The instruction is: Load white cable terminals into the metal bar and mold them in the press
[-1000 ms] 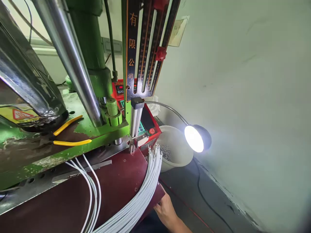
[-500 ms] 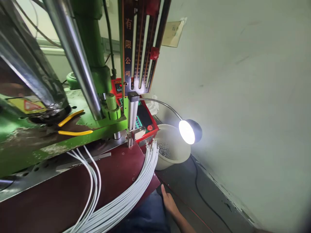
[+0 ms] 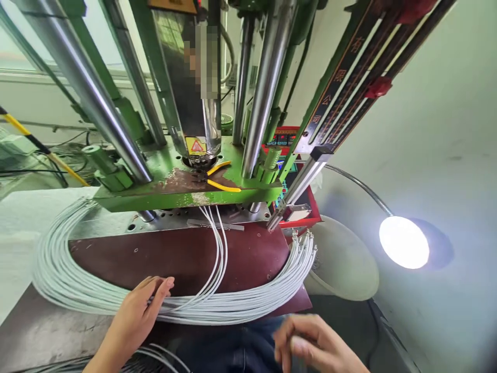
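My left hand (image 3: 143, 305) lies over a bundle of white cables (image 3: 248, 305). Its fingers are loosely bent, with the thumb apart and nothing visible between them. My right hand (image 3: 314, 342) is in the air above my lap, to the right of the bundle. The right fingers curl loosely and hold nothing that I can see. The cables curve across a dark red board (image 3: 155, 259), and metal-tipped ends show at its right edge. A few cables branch up from the bundle to beneath the green press plate (image 3: 166, 197).
Yellow-handled pliers (image 3: 225, 184) lie on the press plate. Steel columns (image 3: 267, 88) rise behind. A lit lamp (image 3: 404, 243) leans in from the right, near a white bucket (image 3: 349, 259). A red control box (image 3: 306, 212) stands behind the board.
The view has turned left, bringing more of the press and the cable loop into sight. My left hand has appeared on the cables. My right hand is now raised above my lap.
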`<action>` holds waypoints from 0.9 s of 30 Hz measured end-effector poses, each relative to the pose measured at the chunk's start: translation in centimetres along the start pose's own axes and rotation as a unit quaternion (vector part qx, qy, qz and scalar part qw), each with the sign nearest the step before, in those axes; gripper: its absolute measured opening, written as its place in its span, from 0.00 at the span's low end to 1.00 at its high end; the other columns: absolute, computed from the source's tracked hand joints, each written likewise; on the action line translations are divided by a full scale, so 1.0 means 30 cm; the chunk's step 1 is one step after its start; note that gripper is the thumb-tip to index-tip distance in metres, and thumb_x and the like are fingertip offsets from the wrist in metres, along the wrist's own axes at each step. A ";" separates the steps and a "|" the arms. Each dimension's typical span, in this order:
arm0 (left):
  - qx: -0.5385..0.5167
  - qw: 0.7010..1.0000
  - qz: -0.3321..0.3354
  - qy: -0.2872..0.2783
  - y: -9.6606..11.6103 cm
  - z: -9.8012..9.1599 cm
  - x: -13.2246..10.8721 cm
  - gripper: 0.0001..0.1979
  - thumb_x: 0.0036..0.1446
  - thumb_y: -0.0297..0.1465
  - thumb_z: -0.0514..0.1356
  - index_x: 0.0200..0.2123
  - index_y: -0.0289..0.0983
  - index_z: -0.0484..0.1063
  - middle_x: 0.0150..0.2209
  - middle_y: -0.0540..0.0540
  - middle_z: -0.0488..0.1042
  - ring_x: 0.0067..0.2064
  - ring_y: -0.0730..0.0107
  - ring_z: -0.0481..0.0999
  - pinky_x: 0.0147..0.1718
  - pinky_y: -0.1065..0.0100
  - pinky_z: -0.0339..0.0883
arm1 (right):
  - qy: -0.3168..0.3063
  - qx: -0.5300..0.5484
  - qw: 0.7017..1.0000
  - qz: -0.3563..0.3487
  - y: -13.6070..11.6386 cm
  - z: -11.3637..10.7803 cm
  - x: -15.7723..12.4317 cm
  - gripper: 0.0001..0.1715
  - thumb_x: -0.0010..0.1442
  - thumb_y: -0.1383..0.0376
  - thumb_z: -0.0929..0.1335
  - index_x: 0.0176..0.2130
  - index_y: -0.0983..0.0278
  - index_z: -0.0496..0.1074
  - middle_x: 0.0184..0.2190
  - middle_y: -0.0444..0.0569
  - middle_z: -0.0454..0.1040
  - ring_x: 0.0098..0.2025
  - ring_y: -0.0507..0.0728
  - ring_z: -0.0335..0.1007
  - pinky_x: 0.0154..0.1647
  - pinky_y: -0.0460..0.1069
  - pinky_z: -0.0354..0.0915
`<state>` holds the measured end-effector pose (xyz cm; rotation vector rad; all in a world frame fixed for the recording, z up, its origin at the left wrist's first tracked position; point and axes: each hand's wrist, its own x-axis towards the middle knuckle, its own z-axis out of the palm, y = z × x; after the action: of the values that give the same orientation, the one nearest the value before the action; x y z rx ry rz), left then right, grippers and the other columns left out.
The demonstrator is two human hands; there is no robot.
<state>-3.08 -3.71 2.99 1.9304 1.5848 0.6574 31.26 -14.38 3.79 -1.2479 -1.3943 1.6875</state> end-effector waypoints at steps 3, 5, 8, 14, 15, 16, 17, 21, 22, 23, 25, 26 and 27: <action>-0.004 1.000 -0.014 -0.022 0.009 -0.017 0.003 0.25 0.62 0.49 0.48 0.25 0.40 0.73 0.26 0.49 0.78 0.30 0.65 0.78 0.34 0.66 0.70 | 0.010 0.050 0.996 -0.072 -0.089 0.045 0.221 0.26 0.61 0.47 0.65 0.34 0.67 0.76 0.21 0.48 0.75 0.31 0.56 0.72 0.47 0.54 0.63; -0.001 1.000 0.005 -0.006 0.027 -0.028 0.002 0.23 0.63 0.47 0.48 0.27 0.40 0.73 0.28 0.47 0.78 0.32 0.64 0.77 0.34 0.65 0.70 | 0.019 0.085 0.993 -0.074 -0.102 0.094 0.350 0.25 0.61 0.48 0.66 0.34 0.67 0.76 0.20 0.46 0.73 0.33 0.57 0.72 0.46 0.53 0.63; 0.021 0.996 0.082 0.023 0.084 -0.023 -0.023 0.18 0.64 0.43 0.50 0.35 0.38 0.74 0.33 0.44 0.78 0.38 0.61 0.76 0.39 0.62 0.70 | 0.023 0.186 0.980 -0.065 -0.104 0.175 0.463 0.23 0.61 0.49 0.66 0.32 0.66 0.76 0.18 0.44 0.69 0.34 0.57 0.72 0.45 0.52 0.63; 0.048 0.985 0.162 -0.035 0.208 0.071 -0.054 0.20 0.64 0.37 0.53 0.56 0.34 0.64 0.40 0.41 0.77 0.37 0.61 0.74 0.39 0.61 0.71 | 0.046 0.356 0.926 -0.119 -0.174 0.214 0.483 0.20 0.62 0.52 0.65 0.30 0.63 0.76 0.20 0.43 0.67 0.30 0.54 0.69 0.43 0.53 0.67; 0.040 0.987 0.155 -0.032 0.214 0.082 -0.047 0.20 0.64 0.35 0.52 0.56 0.33 0.63 0.39 0.41 0.76 0.36 0.62 0.74 0.37 0.62 0.71 | 0.043 0.359 0.924 -0.122 -0.189 0.211 0.481 0.20 0.63 0.52 0.65 0.31 0.63 0.76 0.20 0.43 0.67 0.30 0.54 0.69 0.44 0.53 0.67; 0.028 0.988 0.149 -0.032 0.215 0.089 -0.040 0.19 0.65 0.35 0.51 0.56 0.33 0.63 0.38 0.41 0.76 0.35 0.64 0.74 0.36 0.64 0.70 | 0.041 0.354 0.926 -0.123 -0.201 0.209 0.480 0.19 0.63 0.53 0.65 0.31 0.63 0.76 0.21 0.44 0.67 0.31 0.54 0.69 0.45 0.53 0.67; 0.014 0.989 0.146 -0.038 0.212 0.091 -0.031 0.18 0.66 0.34 0.50 0.55 0.34 0.64 0.37 0.42 0.75 0.34 0.65 0.74 0.34 0.66 0.70 | 0.040 0.347 0.929 -0.122 -0.210 0.207 0.480 0.19 0.63 0.53 0.65 0.32 0.64 0.77 0.21 0.44 0.67 0.31 0.54 0.69 0.45 0.53 0.67; 0.007 0.980 0.182 -0.086 0.182 0.075 0.000 0.16 0.66 0.34 0.49 0.53 0.35 0.65 0.34 0.46 0.73 0.29 0.69 0.73 0.28 0.70 0.67 | 0.032 0.293 0.949 -0.107 -0.217 0.181 0.482 0.23 0.64 0.50 0.63 0.32 0.64 0.77 0.21 0.45 0.68 0.30 0.55 0.69 0.45 0.55 0.67; 0.020 0.977 0.192 -0.086 0.175 0.072 0.007 0.16 0.67 0.33 0.48 0.54 0.35 0.65 0.33 0.46 0.73 0.28 0.69 0.73 0.27 0.70 0.66 | 0.046 0.256 0.960 -0.105 -0.215 0.164 0.484 0.25 0.64 0.49 0.62 0.32 0.64 0.77 0.22 0.47 0.70 0.31 0.56 0.69 0.44 0.55 0.67; 0.038 0.976 0.197 -0.079 0.169 0.069 0.016 0.17 0.67 0.32 0.46 0.54 0.35 0.64 0.33 0.46 0.73 0.28 0.69 0.73 0.26 0.70 0.66 | 0.077 0.198 0.972 -0.105 -0.214 0.143 0.488 0.27 0.65 0.48 0.61 0.33 0.64 0.77 0.23 0.48 0.72 0.32 0.56 0.70 0.44 0.54 0.67; 0.083 0.976 0.195 -0.055 0.157 0.065 0.036 0.18 0.68 0.32 0.44 0.55 0.35 0.65 0.34 0.45 0.74 0.29 0.68 0.75 0.26 0.69 0.66 | 0.183 0.033 0.976 -0.110 -0.215 0.094 0.501 0.29 0.65 0.46 0.60 0.35 0.65 0.77 0.28 0.51 0.76 0.35 0.58 0.71 0.44 0.52 0.65; 0.107 0.975 0.189 -0.047 0.150 0.062 0.051 0.18 0.68 0.31 0.44 0.54 0.36 0.66 0.35 0.45 0.75 0.30 0.66 0.76 0.27 0.69 0.67 | 0.235 -0.061 0.964 -0.112 -0.215 0.071 0.511 0.29 0.64 0.46 0.60 0.35 0.64 0.77 0.29 0.51 0.77 0.36 0.58 0.72 0.43 0.52 0.65; 0.130 0.974 0.180 -0.046 0.141 0.056 0.069 0.18 0.67 0.31 0.44 0.53 0.36 0.67 0.36 0.44 0.75 0.31 0.65 0.77 0.29 0.68 0.69 | 0.271 -0.152 0.943 -0.114 -0.216 0.052 0.525 0.27 0.64 0.47 0.61 0.36 0.64 0.77 0.30 0.51 0.77 0.36 0.58 0.73 0.42 0.51 0.65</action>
<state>1.47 -2.51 4.72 2.4398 1.3272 0.5084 23.32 0.64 5.62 -1.5066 -1.4080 0.8932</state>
